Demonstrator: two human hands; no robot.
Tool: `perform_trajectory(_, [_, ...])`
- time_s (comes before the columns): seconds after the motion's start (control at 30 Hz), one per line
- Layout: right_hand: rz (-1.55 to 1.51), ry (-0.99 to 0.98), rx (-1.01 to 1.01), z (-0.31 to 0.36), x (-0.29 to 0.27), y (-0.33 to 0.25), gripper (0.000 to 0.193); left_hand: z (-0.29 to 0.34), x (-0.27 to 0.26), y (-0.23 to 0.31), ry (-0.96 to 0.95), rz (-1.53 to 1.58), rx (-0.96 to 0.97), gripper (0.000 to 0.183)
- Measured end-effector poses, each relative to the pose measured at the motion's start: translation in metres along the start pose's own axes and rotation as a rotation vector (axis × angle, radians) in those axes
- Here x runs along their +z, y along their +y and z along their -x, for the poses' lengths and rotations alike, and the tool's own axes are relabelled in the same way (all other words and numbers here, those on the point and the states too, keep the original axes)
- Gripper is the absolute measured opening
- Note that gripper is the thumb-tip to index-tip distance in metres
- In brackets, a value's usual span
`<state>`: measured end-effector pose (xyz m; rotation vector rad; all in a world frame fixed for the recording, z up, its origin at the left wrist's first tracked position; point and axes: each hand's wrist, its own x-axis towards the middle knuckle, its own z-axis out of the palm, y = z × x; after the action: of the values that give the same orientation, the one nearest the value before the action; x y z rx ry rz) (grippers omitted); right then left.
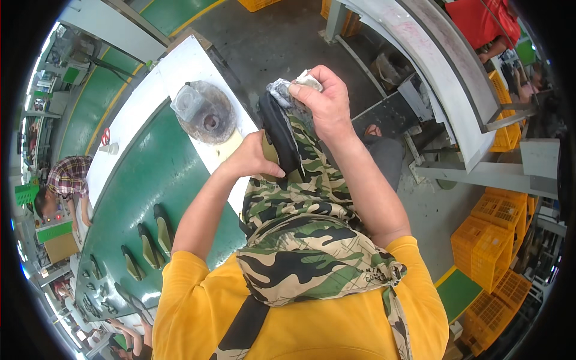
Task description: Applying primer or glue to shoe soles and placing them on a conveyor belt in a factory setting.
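Above my camouflage apron, my left hand grips a long black shoe, its thumb lying over the nearer end. A tan surface shows along the shoe's left side. At the far end of the shoe, my right hand pinches a crumpled whitish cloth between thumb and fingers. The cloth touches the shoe's tip there. Left of my hands, a round, stained tin-like dish with a dark hollow sits on the white table edge, and a clear plastic container rests on it.
A green belt at my left carries several dark shoes with tan undersides. A co-worker in a plaid shirt stands beyond it. On the right are a white-topped metal bench and stacked yellow crates.
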<state>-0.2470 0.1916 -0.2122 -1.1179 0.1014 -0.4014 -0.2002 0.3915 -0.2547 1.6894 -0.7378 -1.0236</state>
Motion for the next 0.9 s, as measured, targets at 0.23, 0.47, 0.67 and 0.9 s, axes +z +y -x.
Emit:
perform_trajectory(0.23, [0.042,0.030,-0.031,-0.011,-0.011,0.002,0.010,0.001,0.002,0.004,-0.135,0.350,-0.007,0.092])
perform_trajectory(0.47, [0.061,-0.004,-0.048,-0.014,-0.019,0.006,0.010,0.000,0.003,0.013,-0.198,0.632,-0.079,0.088])
perform_trajectory(0.67, [0.056,-0.053,-0.010,-0.009,-0.026,0.011,0.009,-0.001,0.006,0.005,-0.241,0.776,-0.107,0.089])
perform_trajectory(0.9, [0.032,-0.094,0.036,0.005,-0.027,0.017,0.010,-0.002,0.013,-0.004,-0.148,0.861,-0.083,0.091])
